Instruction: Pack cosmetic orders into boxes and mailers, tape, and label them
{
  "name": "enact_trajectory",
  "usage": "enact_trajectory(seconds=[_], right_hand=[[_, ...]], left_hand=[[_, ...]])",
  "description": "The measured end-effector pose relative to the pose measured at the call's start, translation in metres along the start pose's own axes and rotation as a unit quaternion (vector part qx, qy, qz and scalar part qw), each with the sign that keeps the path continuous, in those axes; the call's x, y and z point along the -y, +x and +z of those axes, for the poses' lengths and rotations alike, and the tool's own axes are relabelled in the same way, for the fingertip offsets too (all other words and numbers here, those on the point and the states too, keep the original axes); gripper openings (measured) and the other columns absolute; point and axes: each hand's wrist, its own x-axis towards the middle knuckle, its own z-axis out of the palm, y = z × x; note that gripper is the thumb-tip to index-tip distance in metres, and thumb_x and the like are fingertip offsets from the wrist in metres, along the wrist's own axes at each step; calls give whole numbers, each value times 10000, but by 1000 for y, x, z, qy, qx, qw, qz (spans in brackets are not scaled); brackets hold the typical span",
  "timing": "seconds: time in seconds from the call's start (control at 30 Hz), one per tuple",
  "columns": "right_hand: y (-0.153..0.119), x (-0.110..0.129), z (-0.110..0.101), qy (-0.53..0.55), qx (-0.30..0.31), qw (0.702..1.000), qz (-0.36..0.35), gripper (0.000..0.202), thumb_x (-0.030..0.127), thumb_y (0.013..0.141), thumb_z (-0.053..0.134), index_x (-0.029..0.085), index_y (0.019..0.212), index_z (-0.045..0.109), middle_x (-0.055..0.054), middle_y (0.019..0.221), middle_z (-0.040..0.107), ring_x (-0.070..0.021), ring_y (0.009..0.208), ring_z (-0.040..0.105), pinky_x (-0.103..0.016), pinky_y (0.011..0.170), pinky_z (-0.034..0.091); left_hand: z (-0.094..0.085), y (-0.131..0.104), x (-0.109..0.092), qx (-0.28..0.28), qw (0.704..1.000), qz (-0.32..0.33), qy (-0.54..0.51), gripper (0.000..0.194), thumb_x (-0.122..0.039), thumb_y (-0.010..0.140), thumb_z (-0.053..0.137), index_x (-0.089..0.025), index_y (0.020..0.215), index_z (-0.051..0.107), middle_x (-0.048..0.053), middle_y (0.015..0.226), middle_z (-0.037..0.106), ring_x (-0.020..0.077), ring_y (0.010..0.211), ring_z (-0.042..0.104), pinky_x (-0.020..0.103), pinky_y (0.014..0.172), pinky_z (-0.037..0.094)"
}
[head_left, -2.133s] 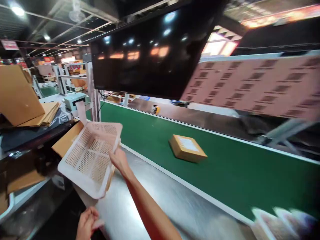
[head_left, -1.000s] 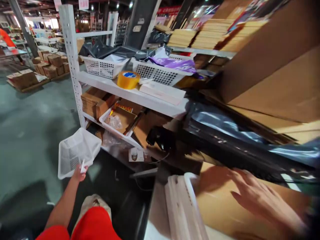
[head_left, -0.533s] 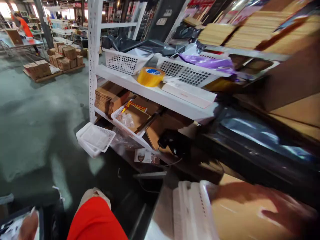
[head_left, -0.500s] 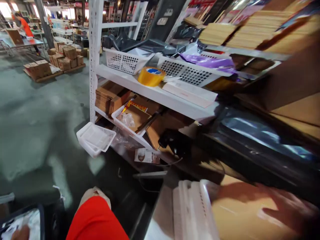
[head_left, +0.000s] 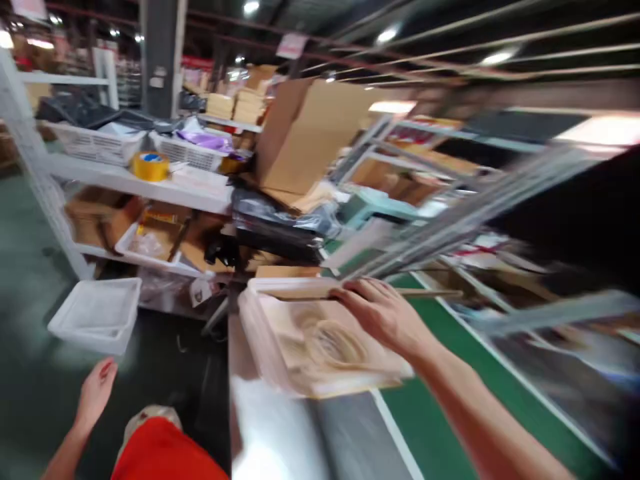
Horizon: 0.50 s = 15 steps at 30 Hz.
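My right hand reaches in from the right. Its fingers are bent over a thin brown cardboard piece at the far rim of a stack of white plastic baskets. Inside the top basket lie beige rings, perhaps tape rolls, blurred by motion. My left hand hangs low at the left over the dark floor, its fingers curled together with nothing visible in them.
White shelving at the left holds baskets, yellow tape and cardboard. A white basket stands low beside it. Black plastic and an open carton lie beyond the stack. A metal frame slants across the right.
The view has swung right and up. My right hand, earlier blurred over cardboard at the lower right, is now at the basket stack's rim. My left hand has moved away from the dark-rimmed container.
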Motion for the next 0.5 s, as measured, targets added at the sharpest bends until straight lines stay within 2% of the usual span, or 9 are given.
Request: enact_trajectory(seconds=[0.03, 0.07, 0.1, 0.17, 0.23, 0.3, 0.37, 0.43, 0.5], right_hand=[[-21, 6, -24, -34, 17, 999, 1, 385, 336, 1063, 440, 270, 988, 812, -140, 896, 722, -214, 836, 667, -363, 773, 537], [-42, 17, -48, -69, 24, 997, 15, 360, 310, 1057, 439, 277, 1077, 797, -127, 930, 726, -223, 865, 672, -367, 790, 548], [-61, 34, -69, -102, 17, 994, 42, 339, 284, 1049, 450, 283, 1158, 771, -114, 968, 728, -227, 887, 677, -366, 798, 557], [-93, 77, -106, -142, -9, 984, 105, 329, 253, 1035, 495, 286, 1279, 713, -92, 1001, 735, -212, 881, 688, -335, 774, 565], [-119, 120, -133, -145, -21, 976, 163, 364, 253, 1035, 518, 283, 1373, 651, -81, 1012, 750, -190, 844, 699, -300, 731, 565], [-148, 152, -154, -123, -12, 962, 245, 390, 281, 1046, 511, 292, 1424, 608, -79, 1066, 765, -177, 841, 718, -282, 716, 574], [-188, 172, -172, -106, 3, 924, 367, 379, 359, 1038, 529, 306, 1399, 631, -83, 1130, 774, -199, 897, 739, -303, 746, 592], [-240, 190, -188, -97, -4, 847, 523, 383, 475, 961, 633, 305, 1296, 706, -88, 1120, 787, -241, 921, 746, -341, 765, 603], [-296, 215, -195, -48, -73, 725, 684, 457, 565, 836, 740, 267, 1182, 757, -100, 1009, 800, -264, 836, 746, -352, 694, 602]], left_hand=[[32, 9, -48, 57, 995, 84, -21, 279, -375, 873, 653, -183, 1072, 694, 141, 1176, 761, 346, 1171, 700, 487, 1076, 536], [62, 7, -100, 114, 974, 190, -51, 397, -401, 869, 652, -174, 1194, 674, 156, 1320, 710, 346, 1261, 656, 492, 1125, 501], [90, -6, -152, 158, 937, 304, -69, 498, -441, 867, 663, -186, 1294, 642, 148, 1410, 661, 340, 1321, 616, 491, 1159, 473], [133, -57, -243, 243, 839, 475, -107, 685, -473, 855, 722, -216, 1462, 539, 130, 1555, 544, 330, 1458, 490, 488, 1254, 360], [162, -122, -304, 351, 738, 555, -158, 904, -506, 743, 848, -193, 1512, 491, 157, 1592, 494, 377, 1501, 422, 523, 1275, 315], [188, -180, -331, 492, 668, 530, -177, 882, -504, 767, 839, -178, 1510, 495, 168, 1538, 554, 380, 1463, 476, 536, 1252, 352], [218, -219, -330, 605, 633, 454, -166, 763, -482, 843, 772, -177, 1493, 515, 156, 1502, 594, 354, 1443, 507, 523, 1245, 365], [254, -243, -314, 667, 619, 384, -154, 705, -458, 881, 728, -198, 1500, 512, 134, 1544, 560, 324, 1488, 455, 489, 1272, 326], [290, -256, -289, 695, 616, 342, -143, 709, -443, 893, 697, -227, 1532, 477, 108, 1605, 496, 294, 1544, 369, 449, 1298, 276]])
